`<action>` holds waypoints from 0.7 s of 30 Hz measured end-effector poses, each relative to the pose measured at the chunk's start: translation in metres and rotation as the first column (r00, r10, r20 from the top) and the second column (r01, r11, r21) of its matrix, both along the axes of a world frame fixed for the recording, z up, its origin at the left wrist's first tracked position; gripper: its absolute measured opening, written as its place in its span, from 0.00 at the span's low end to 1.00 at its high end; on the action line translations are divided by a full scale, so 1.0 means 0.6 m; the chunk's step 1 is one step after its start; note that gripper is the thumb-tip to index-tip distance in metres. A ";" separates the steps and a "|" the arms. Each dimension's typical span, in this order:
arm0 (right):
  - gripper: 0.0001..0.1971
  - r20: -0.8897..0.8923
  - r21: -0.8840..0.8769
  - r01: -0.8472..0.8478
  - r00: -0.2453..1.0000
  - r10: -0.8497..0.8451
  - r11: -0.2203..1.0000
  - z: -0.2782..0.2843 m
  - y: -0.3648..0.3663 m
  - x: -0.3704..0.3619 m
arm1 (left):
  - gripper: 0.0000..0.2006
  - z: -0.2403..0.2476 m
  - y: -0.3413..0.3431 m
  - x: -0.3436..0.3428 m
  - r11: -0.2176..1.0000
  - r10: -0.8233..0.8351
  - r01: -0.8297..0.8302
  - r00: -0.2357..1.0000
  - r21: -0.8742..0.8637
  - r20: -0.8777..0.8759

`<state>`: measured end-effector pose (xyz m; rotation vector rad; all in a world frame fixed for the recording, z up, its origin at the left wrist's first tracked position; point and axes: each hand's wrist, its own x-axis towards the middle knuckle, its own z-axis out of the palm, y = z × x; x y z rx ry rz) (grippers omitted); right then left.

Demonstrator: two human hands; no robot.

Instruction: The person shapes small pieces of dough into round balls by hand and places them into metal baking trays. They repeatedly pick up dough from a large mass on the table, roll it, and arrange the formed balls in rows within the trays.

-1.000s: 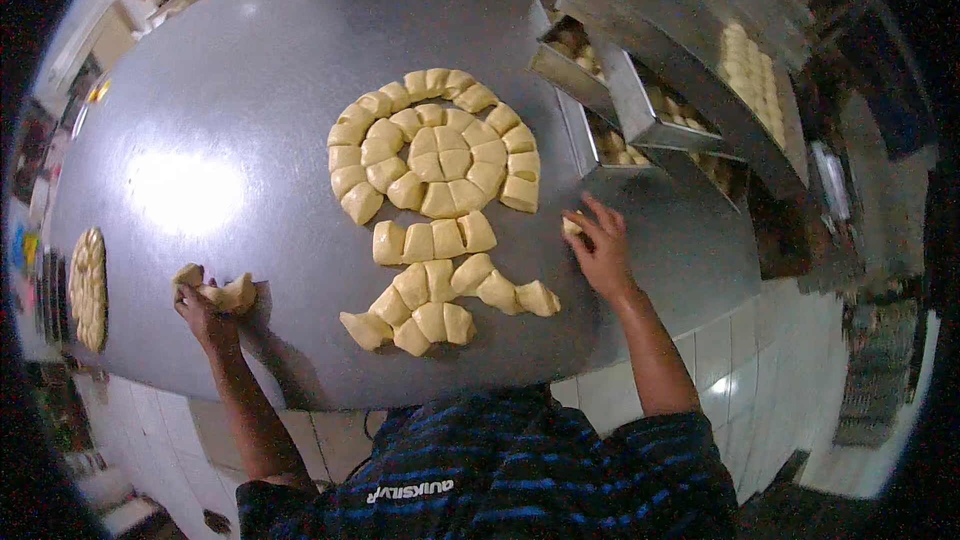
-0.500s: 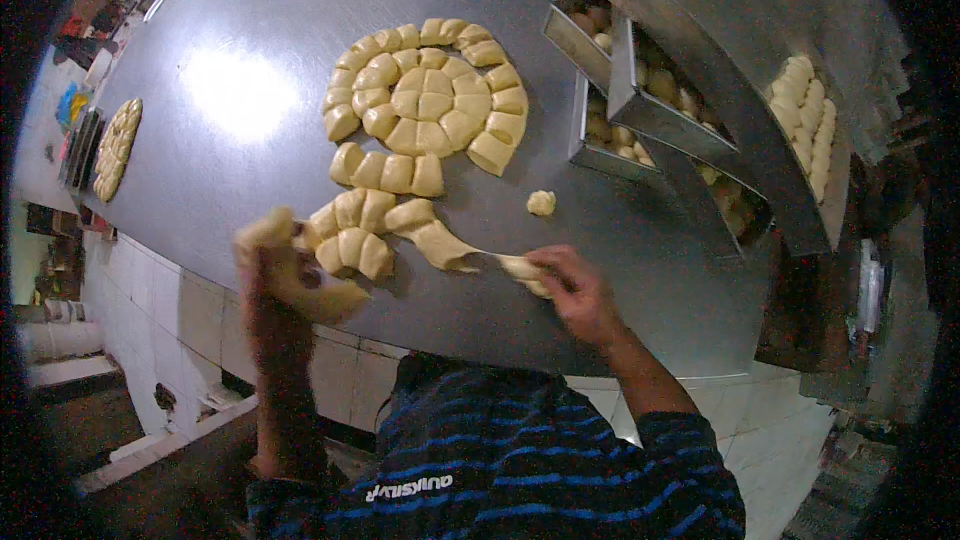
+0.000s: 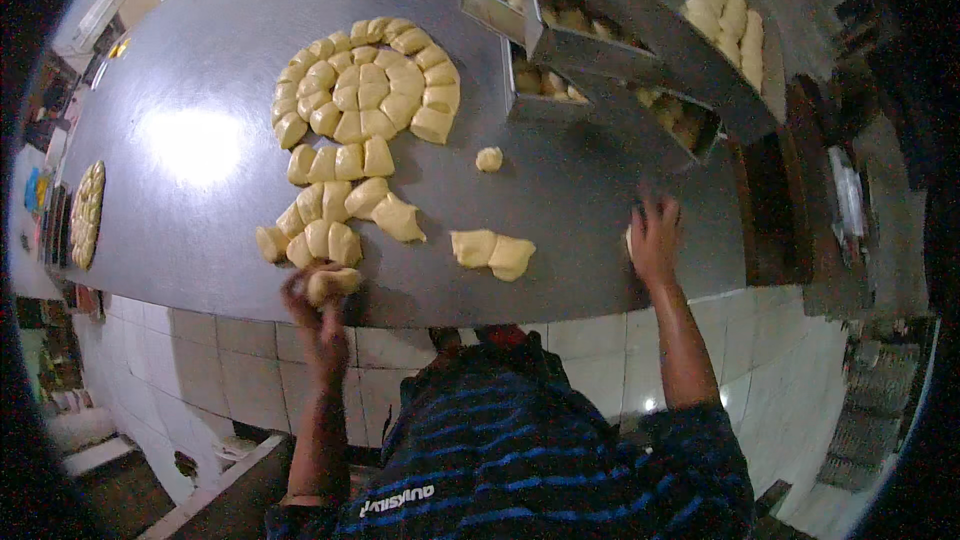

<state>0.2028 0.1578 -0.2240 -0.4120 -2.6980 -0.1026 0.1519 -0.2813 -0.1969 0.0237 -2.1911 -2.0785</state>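
At the table's front edge my left hand (image 3: 316, 302) closes around a piece of dough (image 3: 334, 284), just below a cluster of cut dough pieces (image 3: 326, 206). My right hand (image 3: 655, 236) is low over the table at the right, its fingers bent downward and slightly blurred. Something pale (image 3: 629, 241) peeks out beside its thumb side; most of it is hidden. Between my hands lies a two-lobed dough piece (image 3: 492, 252). A short row of dough pieces (image 3: 341, 160) and a large round of cut dough (image 3: 366, 88) lie beyond. A small dough ball (image 3: 488, 159) sits apart.
Several metal tins (image 3: 545, 90) holding dough pieces stand at the far right. Next to them, a metal tray (image 3: 765, 105) carries pale dough rolls (image 3: 728, 26). Another flat dough round (image 3: 88, 215) lies near the left end of the metal table (image 3: 190, 240).
My right hand has let go of the stretched dough, which now lies torn off on the table, and moved right. My left hand has come to the table's front edge. The view has shifted.
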 end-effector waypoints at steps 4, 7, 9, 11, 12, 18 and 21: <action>0.19 -0.153 -0.231 -0.100 0.986 0.066 0.968 -0.007 -0.068 -0.044 | 0.17 0.042 -0.052 -0.007 0.930 -0.025 -0.052 0.978 0.363 0.205; 0.19 -0.108 -0.286 -0.223 0.974 0.200 0.932 -0.015 -0.044 0.024 | 0.17 0.018 -0.154 0.024 0.916 0.093 -0.173 0.969 0.361 0.228; 0.16 -0.046 -0.284 -0.018 0.999 0.006 0.959 0.002 -0.007 0.041 | 0.09 0.039 -0.144 0.038 0.919 0.209 -0.276 0.947 0.282 0.246; 0.12 -0.002 -0.364 0.304 0.945 -0.328 0.880 0.033 0.043 -0.028 | 0.07 0.057 -0.090 0.022 0.941 0.033 -0.114 0.968 0.317 0.250; 0.12 -0.001 -0.420 0.325 0.934 -0.358 0.847 0.028 0.033 -0.051 | 0.07 0.062 -0.057 0.020 0.943 -0.050 -0.039 0.965 0.330 0.257; 0.14 -0.120 -0.372 0.021 0.990 -0.071 0.928 0.012 0.061 0.035 | 0.18 0.072 0.002 -0.004 0.976 -0.146 0.108 0.967 0.187 0.208; 0.14 0.067 -0.401 0.363 0.927 -0.368 0.841 0.013 0.136 -0.014 | 0.22 0.117 0.096 -0.012 0.920 -0.381 0.362 0.916 0.149 0.129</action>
